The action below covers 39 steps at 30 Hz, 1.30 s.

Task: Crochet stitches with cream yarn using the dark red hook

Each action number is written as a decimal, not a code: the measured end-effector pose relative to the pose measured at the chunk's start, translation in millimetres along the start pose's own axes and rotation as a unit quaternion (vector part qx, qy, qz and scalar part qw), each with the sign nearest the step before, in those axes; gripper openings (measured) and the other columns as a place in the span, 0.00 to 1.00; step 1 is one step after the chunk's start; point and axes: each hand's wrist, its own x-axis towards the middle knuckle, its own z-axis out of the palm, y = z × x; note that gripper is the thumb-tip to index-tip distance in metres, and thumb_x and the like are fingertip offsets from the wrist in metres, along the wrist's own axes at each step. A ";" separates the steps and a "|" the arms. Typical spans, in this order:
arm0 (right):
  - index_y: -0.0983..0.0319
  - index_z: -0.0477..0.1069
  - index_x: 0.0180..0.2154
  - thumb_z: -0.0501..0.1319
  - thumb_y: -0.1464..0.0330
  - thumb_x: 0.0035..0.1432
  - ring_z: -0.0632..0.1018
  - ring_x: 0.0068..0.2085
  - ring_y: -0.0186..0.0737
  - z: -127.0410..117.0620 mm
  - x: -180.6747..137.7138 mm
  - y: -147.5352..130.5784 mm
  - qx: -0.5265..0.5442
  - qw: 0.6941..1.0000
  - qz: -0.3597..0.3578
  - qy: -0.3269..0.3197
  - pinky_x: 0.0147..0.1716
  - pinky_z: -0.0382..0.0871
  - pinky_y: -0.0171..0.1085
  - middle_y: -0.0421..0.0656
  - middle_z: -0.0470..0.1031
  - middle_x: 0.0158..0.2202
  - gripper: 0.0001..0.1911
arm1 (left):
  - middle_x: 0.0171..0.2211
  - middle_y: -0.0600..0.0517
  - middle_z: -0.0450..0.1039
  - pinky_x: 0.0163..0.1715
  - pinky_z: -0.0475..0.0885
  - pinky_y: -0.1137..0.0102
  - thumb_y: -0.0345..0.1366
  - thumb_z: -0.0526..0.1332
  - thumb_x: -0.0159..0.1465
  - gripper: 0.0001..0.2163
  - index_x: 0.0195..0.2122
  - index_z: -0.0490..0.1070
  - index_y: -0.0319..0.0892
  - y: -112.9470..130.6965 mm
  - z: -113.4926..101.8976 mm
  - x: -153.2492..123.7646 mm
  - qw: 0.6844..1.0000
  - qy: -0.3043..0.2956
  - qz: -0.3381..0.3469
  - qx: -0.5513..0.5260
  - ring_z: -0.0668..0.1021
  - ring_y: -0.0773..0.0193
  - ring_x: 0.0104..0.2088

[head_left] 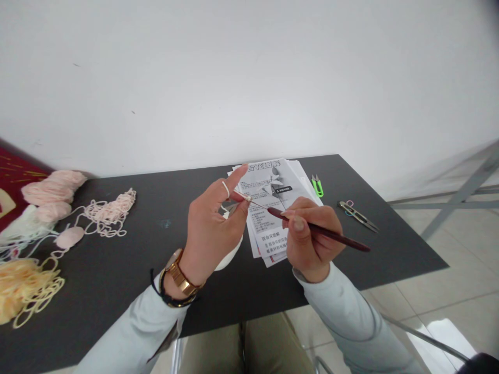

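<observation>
White yarn (225, 190) is circling a raised finger of the left hand (214, 221), likely for tension, whose fingers are pinching a knot (248, 198) above papers (271, 228), while the right hand (314, 231) is clamping a hook (341, 238) penlike.

White object (231, 256), largely hidden behind the left hand (213, 218); crochet hook (334, 236), tip indistinct at the white yarn (248, 198); printed sheets (271, 228), partly covered, fine lettering illegible; yellow yarn (21, 285) and red panel (16, 171), cut off by the left edge
</observation>
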 end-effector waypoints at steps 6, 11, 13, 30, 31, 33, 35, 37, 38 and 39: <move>0.58 0.70 0.37 0.60 0.73 0.60 0.73 0.24 0.36 -0.9 -3.4 1.9 -0.043 0.997 -0.047 -0.035 0.21 0.67 0.37 0.39 0.73 0.26 0.05 | 0.26 0.55 0.79 0.34 0.75 0.71 0.27 0.64 0.56 0.25 0.57 0.73 0.38 1.2 0.7 1.5 0.998 -0.001 -0.059 0.036 0.75 0.66 0.26; 0.60 0.70 0.36 0.62 0.76 0.57 0.74 0.26 0.35 -6.3 1.2 1.9 -0.070 0.992 -0.060 -0.083 0.24 0.68 0.35 0.41 0.75 0.27 0.06 | 0.27 0.54 0.77 0.33 0.74 0.70 0.24 0.61 0.56 0.25 0.56 0.73 0.39 -2.2 4.2 -0.3 0.996 -0.020 -0.021 0.086 0.76 0.65 0.28; 0.60 0.68 0.35 0.61 0.75 0.59 0.72 0.25 0.35 -8.1 3.3 0.6 -0.089 0.989 -0.054 -0.106 0.24 0.66 0.35 0.40 0.74 0.25 0.05 | 0.26 0.53 0.76 0.31 0.73 0.69 0.24 0.59 0.56 0.24 0.54 0.75 0.39 -3.9 6.7 -2.0 0.992 -0.035 0.011 0.119 0.76 0.64 0.28; 0.58 0.63 0.31 0.59 0.73 0.59 0.66 0.22 0.36 -8.0 6.1 -3.5 -0.195 0.954 -0.141 -0.180 0.21 0.57 0.37 0.37 0.68 0.21 0.08 | 0.37 0.52 0.83 0.34 0.73 0.70 0.23 0.59 0.53 0.14 0.37 0.78 0.43 -15.5 14.4 -0.9 0.993 -0.085 -0.005 0.082 0.79 0.63 0.32; 0.58 0.62 0.30 0.59 0.74 0.60 0.66 0.22 0.35 -9.4 6.2 -2.4 -0.174 0.964 -0.111 -0.165 0.21 0.57 0.37 0.37 0.67 0.21 0.08 | 0.34 0.53 0.82 0.35 0.73 0.70 0.22 0.59 0.53 0.18 0.43 0.78 0.43 -15.1 14.6 -1.6 0.992 -0.100 0.009 0.077 0.79 0.63 0.33; 0.58 0.61 0.28 0.58 0.73 0.61 0.65 0.21 0.33 -11.3 6.3 -0.3 -0.139 0.981 -0.045 -0.131 0.21 0.56 0.36 0.36 0.64 0.21 0.10 | 0.31 0.53 0.80 0.35 0.73 0.71 0.22 0.59 0.54 0.23 0.51 0.76 0.42 -14.1 15.1 -2.6 0.989 -0.129 0.032 0.070 0.80 0.62 0.33; 0.58 0.61 0.27 0.58 0.71 0.63 0.64 0.20 0.31 -11.6 7.0 1.5 -0.127 0.986 0.030 -0.106 0.21 0.55 0.35 0.35 0.62 0.20 0.12 | 0.30 0.52 0.79 0.33 0.73 0.70 0.22 0.59 0.54 0.24 0.52 0.75 0.40 -13.1 15.6 -2.9 0.984 -0.156 0.037 0.073 0.80 0.62 0.32; 0.59 0.62 0.25 0.58 0.69 0.64 0.64 0.20 0.29 -10.5 8.9 3.1 -0.125 0.984 0.093 -0.088 0.20 0.55 0.34 0.35 0.62 0.19 0.14 | 0.28 0.52 0.79 0.32 0.73 0.70 0.22 0.59 0.54 0.24 0.52 0.76 0.39 -12.5 15.9 -2.8 0.980 -0.182 0.031 0.071 0.79 0.62 0.30; 0.59 0.63 0.25 0.58 0.67 0.65 0.64 0.20 0.29 -9.6 10.3 4.0 -0.118 0.983 0.119 -0.077 0.20 0.55 0.34 0.34 0.62 0.19 0.15 | 0.28 0.52 0.79 0.31 0.72 0.70 0.22 0.59 0.53 0.24 0.52 0.76 0.40 -12.4 16.1 -2.8 0.979 -0.193 0.029 0.065 0.79 0.62 0.29; 0.60 0.63 0.24 0.58 0.66 0.65 0.64 0.20 0.28 -8.7 11.7 5.2 -0.104 0.982 0.144 -0.062 0.20 0.55 0.33 0.34 0.62 0.18 0.16 | 0.28 0.52 0.79 0.31 0.72 0.70 0.21 0.59 0.53 0.24 0.52 0.76 0.41 -12.6 16.3 -2.9 0.977 -0.204 0.026 0.058 0.79 0.62 0.29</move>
